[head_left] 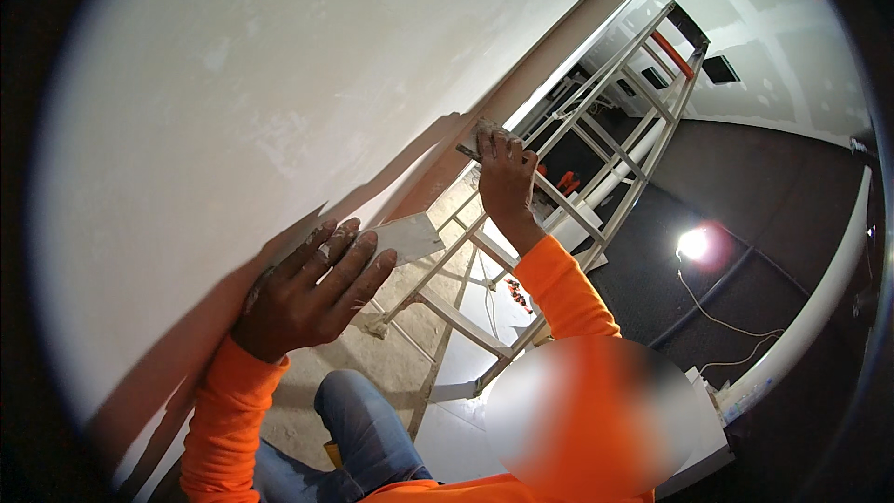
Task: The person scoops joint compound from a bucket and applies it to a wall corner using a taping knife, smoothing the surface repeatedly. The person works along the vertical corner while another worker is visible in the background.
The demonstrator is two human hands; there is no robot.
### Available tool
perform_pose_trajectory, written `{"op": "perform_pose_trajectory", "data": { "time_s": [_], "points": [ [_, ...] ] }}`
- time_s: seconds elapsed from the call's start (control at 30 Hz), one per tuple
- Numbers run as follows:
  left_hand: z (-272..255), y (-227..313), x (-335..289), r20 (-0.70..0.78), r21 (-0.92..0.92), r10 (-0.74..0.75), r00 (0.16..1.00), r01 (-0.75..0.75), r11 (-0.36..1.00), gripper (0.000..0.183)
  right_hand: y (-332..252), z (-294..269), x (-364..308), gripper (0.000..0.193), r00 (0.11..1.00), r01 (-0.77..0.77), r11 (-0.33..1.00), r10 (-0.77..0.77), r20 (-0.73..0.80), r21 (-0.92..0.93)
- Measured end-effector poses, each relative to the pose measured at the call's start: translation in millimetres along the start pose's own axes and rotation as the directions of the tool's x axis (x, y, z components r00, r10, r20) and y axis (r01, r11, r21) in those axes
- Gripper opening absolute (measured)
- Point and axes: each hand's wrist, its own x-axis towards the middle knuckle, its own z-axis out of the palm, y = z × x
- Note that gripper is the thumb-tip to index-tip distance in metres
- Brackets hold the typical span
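Observation:
My left hand (312,293), smeared with white compound, lies with its fingers spread over a wide flat white drywall blade (410,237) and holds it against the white wall (233,84). Higher up, my right hand (507,177) grips a small compound-crusted knife (477,142) at the wall's edge, beside a brownish corner strip (559,47). Both arms are in orange sleeves.
A light metal stepladder (605,140) with an orange brace stands below, close to the wall. A bright work lamp (692,244) sits on the dark floor with a cable (726,326) trailing from it. A white curved rail (819,298) runs at right. My jeans-clad knee (358,419) is low in view.

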Motion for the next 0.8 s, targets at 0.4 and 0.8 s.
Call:
{"op": "perform_pose_trajectory", "data": {
  "time_s": [0.4,0.8],
  "points": [
    [-1.3,0.4,1.2,0.002,-0.024,0.001,1.0,-0.001,1.0,0.033,8.9,1.9,20.6,0.045,0.995,-0.07,0.995,0.064,-0.077,-0.072],
    [-0.5,0.9,-0.5,-0.019,-0.073,-0.025,1.0,0.024,0.997,0.036,-26.2,-2.7,-5.0,0.046,1.0,-0.012,0.997,0.013,0.014,-0.079]
  ]
}}
